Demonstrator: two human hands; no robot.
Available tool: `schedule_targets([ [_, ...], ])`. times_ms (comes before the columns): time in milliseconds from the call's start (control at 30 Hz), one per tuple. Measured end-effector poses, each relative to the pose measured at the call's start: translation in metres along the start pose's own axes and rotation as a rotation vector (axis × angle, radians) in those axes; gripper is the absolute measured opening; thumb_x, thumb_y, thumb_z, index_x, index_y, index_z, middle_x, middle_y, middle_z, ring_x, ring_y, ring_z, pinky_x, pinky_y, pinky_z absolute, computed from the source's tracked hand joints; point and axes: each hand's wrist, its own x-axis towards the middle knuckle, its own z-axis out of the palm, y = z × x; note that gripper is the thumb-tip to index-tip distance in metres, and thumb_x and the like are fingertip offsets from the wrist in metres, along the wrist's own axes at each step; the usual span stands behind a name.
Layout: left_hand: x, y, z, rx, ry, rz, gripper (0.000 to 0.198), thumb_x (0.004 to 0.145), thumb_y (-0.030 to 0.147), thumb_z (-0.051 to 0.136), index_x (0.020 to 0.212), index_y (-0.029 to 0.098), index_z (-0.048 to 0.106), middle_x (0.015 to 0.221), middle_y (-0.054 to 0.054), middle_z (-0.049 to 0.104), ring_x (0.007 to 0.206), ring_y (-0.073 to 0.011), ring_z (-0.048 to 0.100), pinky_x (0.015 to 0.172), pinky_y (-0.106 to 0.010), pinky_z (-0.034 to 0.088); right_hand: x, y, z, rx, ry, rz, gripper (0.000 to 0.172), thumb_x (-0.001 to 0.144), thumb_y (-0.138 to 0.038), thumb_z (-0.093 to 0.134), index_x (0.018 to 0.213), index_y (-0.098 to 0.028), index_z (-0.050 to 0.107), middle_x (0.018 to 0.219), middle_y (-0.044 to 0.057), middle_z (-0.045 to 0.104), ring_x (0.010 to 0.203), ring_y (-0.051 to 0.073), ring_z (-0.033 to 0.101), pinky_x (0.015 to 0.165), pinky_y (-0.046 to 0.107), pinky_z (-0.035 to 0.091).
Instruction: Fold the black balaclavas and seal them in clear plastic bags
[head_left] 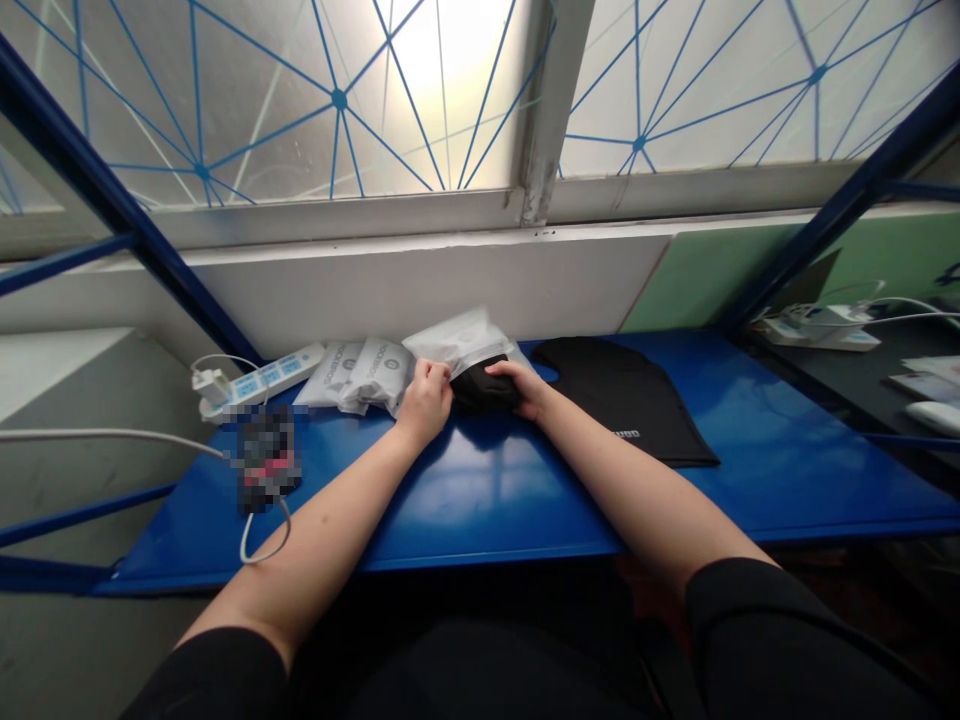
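A frosted plastic bag [459,338] lies toward the back of the blue table, its mouth facing me. Folded black cloth [486,388] sits at that mouth, partly inside the bag. My left hand [426,402] pinches the bag's edge at the left. On the other side, my right hand [525,386] grips the black cloth, thumb on top and fingers mostly hidden. To the right a black balaclava-like cloth piece [619,395] with pale lettering is spread flat, partly behind my right forearm. Filled, printed frosted bags [367,372] rest left of my left hand.
A white power strip [271,380] with a plug lies at the back left of the blue table [480,510]. Nearer me is a pixelated device [268,460] with a white cable. Blue metal posts [142,200] rise at both sides; a second power strip [821,328] is at far right.
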Motion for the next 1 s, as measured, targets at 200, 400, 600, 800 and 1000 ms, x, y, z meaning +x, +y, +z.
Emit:
schedule_targets([
  [200,-0.001,0.003,0.000,0.016,0.020,0.069,0.020,0.088,0.011,0.054,0.104,0.021,0.056,0.101,-0.006,0.054,0.072,-0.0157,0.061,0.064,-0.027,0.051,0.003,0.003,0.005,0.079,0.096,0.036,0.010,0.079,-0.019,0.061,0.085,-0.014,0.069,0.080,0.009,0.076,0.073,0.021,0.071,0.073,0.032,0.058],
  [400,-0.001,0.002,-0.001,0.051,0.034,0.165,0.018,0.087,0.006,0.049,0.096,0.020,0.056,0.096,-0.006,0.055,0.077,-0.0172,0.062,0.068,-0.027,0.052,0.007,0.012,0.012,0.041,0.138,-0.112,0.008,0.076,-0.019,0.070,0.083,-0.018,0.067,0.079,0.004,0.074,0.073,0.019,0.069,0.073,0.031,0.056],
  [600,-0.002,0.003,-0.001,0.062,-0.015,0.150,0.018,0.086,0.006,0.048,0.093,0.021,0.056,0.095,-0.005,0.057,0.077,-0.0164,0.063,0.069,-0.026,0.052,0.011,0.017,0.011,0.034,0.205,-0.070,0.006,0.077,-0.019,0.070,0.081,-0.017,0.067,0.077,0.004,0.073,0.073,0.020,0.068,0.074,0.033,0.056],
  [800,-0.003,0.003,-0.001,0.039,-0.044,0.155,0.018,0.087,0.007,0.047,0.094,0.020,0.056,0.095,-0.005,0.058,0.077,-0.0163,0.063,0.070,-0.026,0.052,0.013,0.014,0.004,0.046,0.162,0.054,0.005,0.082,-0.022,0.066,0.083,-0.017,0.067,0.077,0.005,0.073,0.073,0.020,0.069,0.075,0.033,0.057],
  [1000,-0.002,0.002,-0.001,0.019,-0.034,0.152,0.018,0.087,0.007,0.047,0.094,0.020,0.057,0.094,-0.005,0.057,0.077,-0.0164,0.062,0.070,-0.027,0.053,0.013,0.016,0.005,0.051,0.157,0.026,0.007,0.079,-0.022,0.069,0.084,-0.017,0.067,0.077,0.005,0.073,0.073,0.020,0.069,0.074,0.033,0.057],
])
